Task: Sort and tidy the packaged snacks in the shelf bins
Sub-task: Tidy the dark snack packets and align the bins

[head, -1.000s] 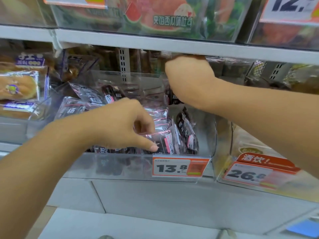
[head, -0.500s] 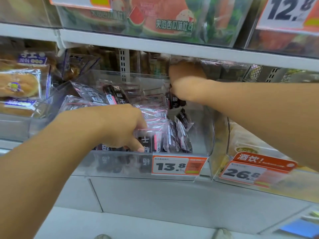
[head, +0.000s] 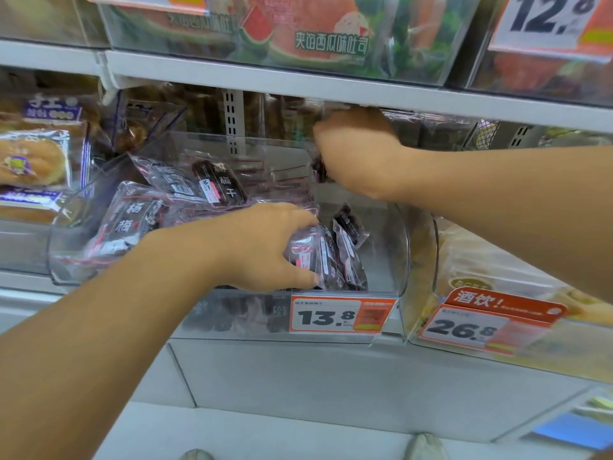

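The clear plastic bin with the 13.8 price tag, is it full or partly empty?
Partly empty: dark plum packets fill the clear plastic bin's left and middle; bare floor shows on its right.

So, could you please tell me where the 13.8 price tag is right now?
In the head view, the 13.8 price tag is clipped to the front lip of the clear middle bin, just below the left hand and left of the 26.8 tag.

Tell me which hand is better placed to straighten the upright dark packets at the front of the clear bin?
Left. The left hand already grips the upright dark plastic snack packets at the clear plastic bin's front; the right hand is up at the back.
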Tool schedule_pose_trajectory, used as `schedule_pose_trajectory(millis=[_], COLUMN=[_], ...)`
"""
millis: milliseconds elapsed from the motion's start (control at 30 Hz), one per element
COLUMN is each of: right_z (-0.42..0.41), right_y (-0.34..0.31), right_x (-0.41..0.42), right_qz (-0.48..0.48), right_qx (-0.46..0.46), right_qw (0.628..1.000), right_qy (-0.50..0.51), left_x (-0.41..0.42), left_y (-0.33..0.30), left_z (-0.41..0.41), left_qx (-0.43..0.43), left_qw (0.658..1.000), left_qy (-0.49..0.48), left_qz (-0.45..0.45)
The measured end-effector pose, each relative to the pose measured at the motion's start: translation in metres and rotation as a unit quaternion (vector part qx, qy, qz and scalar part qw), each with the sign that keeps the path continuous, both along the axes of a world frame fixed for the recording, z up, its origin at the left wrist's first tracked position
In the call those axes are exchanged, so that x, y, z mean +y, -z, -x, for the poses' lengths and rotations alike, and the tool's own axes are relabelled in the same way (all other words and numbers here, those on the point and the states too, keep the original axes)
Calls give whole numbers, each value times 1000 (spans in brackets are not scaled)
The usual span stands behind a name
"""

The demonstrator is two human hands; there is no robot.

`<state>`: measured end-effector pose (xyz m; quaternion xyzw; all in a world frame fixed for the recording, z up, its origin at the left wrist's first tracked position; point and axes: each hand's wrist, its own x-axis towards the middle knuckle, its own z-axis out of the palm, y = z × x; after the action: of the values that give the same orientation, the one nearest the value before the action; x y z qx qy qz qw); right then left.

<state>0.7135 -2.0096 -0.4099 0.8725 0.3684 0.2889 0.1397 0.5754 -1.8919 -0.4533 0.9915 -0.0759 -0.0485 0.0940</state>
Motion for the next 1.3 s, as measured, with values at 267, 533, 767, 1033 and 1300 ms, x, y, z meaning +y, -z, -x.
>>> schedule_pose_trajectory(millis=[267, 533, 767, 1033, 1300], right_z=[-46, -63, -59, -25, -28], right_y=[18, 26, 19, 25, 21], right_x=[5, 13, 22, 21, 23], right_qz=[-14, 31, 81, 258, 127], right_qx=[112, 116, 245, 331, 421], right_qw=[992, 992, 959, 893, 871], right_qy=[53, 33, 117, 163, 219], left_x=[6, 4, 10, -1, 3], left_y=[2, 4, 3, -1, 3], left_z=[4, 4, 5, 7, 7], left_qx=[58, 70, 62, -53, -46], left_qw=[998, 997, 998, 994, 993], left_qy=[-17, -34, -18, 27, 19], left_qz=[20, -14, 21, 92, 106])
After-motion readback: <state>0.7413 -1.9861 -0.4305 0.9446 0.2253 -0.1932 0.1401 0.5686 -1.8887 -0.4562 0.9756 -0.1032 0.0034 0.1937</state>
